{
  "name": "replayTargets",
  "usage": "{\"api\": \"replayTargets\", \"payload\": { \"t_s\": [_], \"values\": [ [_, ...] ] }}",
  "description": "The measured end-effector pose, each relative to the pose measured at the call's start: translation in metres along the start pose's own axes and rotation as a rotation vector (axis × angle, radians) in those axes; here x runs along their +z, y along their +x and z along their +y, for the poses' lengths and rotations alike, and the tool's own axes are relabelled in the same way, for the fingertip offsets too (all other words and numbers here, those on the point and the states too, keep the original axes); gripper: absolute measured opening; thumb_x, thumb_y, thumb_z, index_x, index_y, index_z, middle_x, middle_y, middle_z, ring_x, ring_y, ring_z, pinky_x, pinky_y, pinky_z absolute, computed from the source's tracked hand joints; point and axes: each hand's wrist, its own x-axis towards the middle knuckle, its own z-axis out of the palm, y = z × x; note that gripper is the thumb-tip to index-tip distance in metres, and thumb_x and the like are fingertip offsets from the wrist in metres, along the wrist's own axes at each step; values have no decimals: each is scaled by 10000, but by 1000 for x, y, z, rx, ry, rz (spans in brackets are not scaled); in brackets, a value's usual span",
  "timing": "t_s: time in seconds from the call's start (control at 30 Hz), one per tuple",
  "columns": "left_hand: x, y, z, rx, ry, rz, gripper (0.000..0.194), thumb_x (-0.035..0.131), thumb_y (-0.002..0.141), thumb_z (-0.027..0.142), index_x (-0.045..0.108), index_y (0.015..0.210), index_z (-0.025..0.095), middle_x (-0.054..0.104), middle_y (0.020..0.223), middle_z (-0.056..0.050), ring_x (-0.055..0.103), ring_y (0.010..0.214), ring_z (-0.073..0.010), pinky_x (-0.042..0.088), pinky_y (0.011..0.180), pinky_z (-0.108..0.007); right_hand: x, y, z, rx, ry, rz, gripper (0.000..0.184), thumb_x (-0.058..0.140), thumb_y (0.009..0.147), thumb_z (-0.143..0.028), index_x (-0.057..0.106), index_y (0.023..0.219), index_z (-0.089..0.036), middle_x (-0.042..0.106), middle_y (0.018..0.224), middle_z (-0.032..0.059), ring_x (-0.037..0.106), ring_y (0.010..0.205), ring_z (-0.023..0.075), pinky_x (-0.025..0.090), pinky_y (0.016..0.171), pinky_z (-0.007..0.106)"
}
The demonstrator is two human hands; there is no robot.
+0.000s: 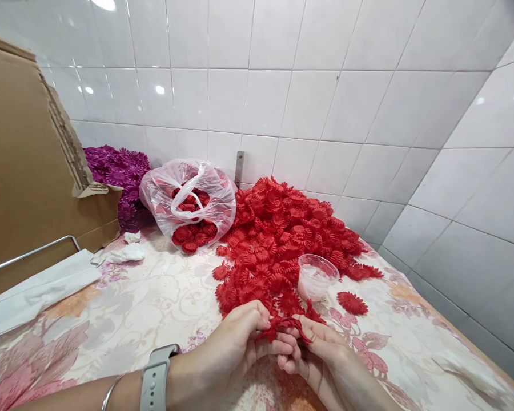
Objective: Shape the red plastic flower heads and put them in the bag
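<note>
My left hand (235,342) and my right hand (321,351) meet at the near edge of the table, fingers pinched together on one red fabric flower (282,326). A grey smartwatch (156,377) and a thin bangle sit on my left wrist. Just beyond my fingers lies a big heap of red fabric flowers (282,240). A small clear plastic cup (317,277) with white stuff in it stands at the heap's near right side. One loose red flower (352,302) lies to the right of the cup.
A tied clear plastic bag of red flowers (188,202) sits behind left, purple flowers (117,171) beyond it. A cardboard box (29,165) with a metal rod and white cloth (34,291) fills the left. The floral tablecloth (154,297) meets white tiled walls (346,85).
</note>
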Motion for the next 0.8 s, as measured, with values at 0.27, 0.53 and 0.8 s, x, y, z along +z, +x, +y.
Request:
{"api": "replayTargets", "payload": {
  "t_s": [0.27,0.53,0.8],
  "values": [
    [-3,3,13,37,-25,118,118,453,737,139,501,629,140,661,782,-91,640,754,-155,455,793,-274,-1,-1,-11,-51,-36,90,147,786,559,-152,660,626,-115,663,636,29,638,663,136,538,719,259],
    [-10,1,13,447,773,185,104,525,706,107,468,694,193,609,927,-36,562,839,-177,420,744,-296,1,0,-17,-5,-261,122,244,641,744,-364,645,725,-121,649,658,48,649,653,178,533,538,236],
    [-9,-7,13,581,1278,202,163,442,787,94,553,781,214,559,1070,-40,491,1015,-205,345,880,-297,-3,5,-12,80,-211,110,366,585,751,-494,595,695,-133,582,565,24,581,482,128,460,336,174]
  ]
}}
